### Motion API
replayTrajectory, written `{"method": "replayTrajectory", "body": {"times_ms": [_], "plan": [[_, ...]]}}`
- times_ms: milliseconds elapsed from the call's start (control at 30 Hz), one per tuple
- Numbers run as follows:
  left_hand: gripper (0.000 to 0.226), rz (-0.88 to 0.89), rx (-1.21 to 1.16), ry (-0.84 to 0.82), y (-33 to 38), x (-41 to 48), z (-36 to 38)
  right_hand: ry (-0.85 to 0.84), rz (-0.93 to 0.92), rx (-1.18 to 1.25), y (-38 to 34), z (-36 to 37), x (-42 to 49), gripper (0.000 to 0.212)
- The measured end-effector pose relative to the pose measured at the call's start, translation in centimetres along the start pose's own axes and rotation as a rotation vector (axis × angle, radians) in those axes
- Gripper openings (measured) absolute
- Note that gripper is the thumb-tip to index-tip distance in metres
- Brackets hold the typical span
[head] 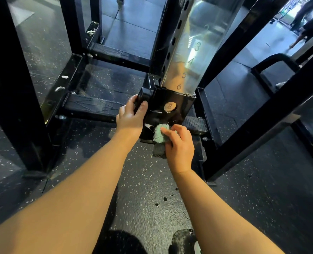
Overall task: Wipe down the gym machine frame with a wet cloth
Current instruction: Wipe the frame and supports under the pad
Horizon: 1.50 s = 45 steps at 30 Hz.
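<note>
Collar [167, 114] dead centre, sleeved on post [192, 52]; post rises behind it. Knob [169, 107] on collar face. Left hand [130, 118] grips collar's left edge. Right hand [179, 143] just below knob, holding cloth [158, 133] against collar's lower face. Step [91, 107] left of collar, second step [196, 123] right. Upright [11, 88] far left, slanted beam [262, 125] right. Floor [152, 198] under all; shoe [183, 241] at near edge.
</note>
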<state>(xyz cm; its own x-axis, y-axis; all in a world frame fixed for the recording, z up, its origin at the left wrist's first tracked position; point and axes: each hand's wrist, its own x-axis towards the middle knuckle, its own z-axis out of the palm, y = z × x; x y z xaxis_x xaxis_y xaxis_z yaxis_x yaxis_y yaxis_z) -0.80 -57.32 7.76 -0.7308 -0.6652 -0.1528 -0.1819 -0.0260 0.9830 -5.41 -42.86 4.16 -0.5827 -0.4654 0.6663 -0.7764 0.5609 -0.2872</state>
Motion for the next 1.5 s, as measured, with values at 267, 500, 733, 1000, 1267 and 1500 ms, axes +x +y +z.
{"method": "replayTrajectory", "body": {"times_ms": [267, 500, 733, 1000, 1267, 1500], "plan": [[0.045, -0.056, -0.049, -0.007, -0.1, 0.3, -0.6, -0.099, 0.141, 0.066, 0.2, -0.7, 0.2, 0.027], [0.043, -0.129, -0.018, 0.012, -0.1, 0.6, -0.8, -0.009, 0.202, 0.141, 0.2, -1.1, 1.9, 0.029], [0.041, -0.119, -0.038, -0.001, 0.1, 0.4, -1.3, 0.146, 0.166, 0.132, -0.5, -0.8, 2.9, 0.031], [0.031, -0.119, -0.102, -0.026, 0.7, 0.1, -1.5, 0.112, -0.043, 0.021, -2.2, -0.4, 4.0, 0.037], [0.037, -0.103, -0.084, -0.036, 1.0, 0.0, -1.8, 0.007, -0.128, -0.067, -1.4, 0.6, 1.4, 0.033], [0.035, -0.112, -0.101, -0.021, 0.4, 0.2, -1.3, 0.058, -0.065, -0.06, -2.0, 0.9, 2.2, 0.031]]}}
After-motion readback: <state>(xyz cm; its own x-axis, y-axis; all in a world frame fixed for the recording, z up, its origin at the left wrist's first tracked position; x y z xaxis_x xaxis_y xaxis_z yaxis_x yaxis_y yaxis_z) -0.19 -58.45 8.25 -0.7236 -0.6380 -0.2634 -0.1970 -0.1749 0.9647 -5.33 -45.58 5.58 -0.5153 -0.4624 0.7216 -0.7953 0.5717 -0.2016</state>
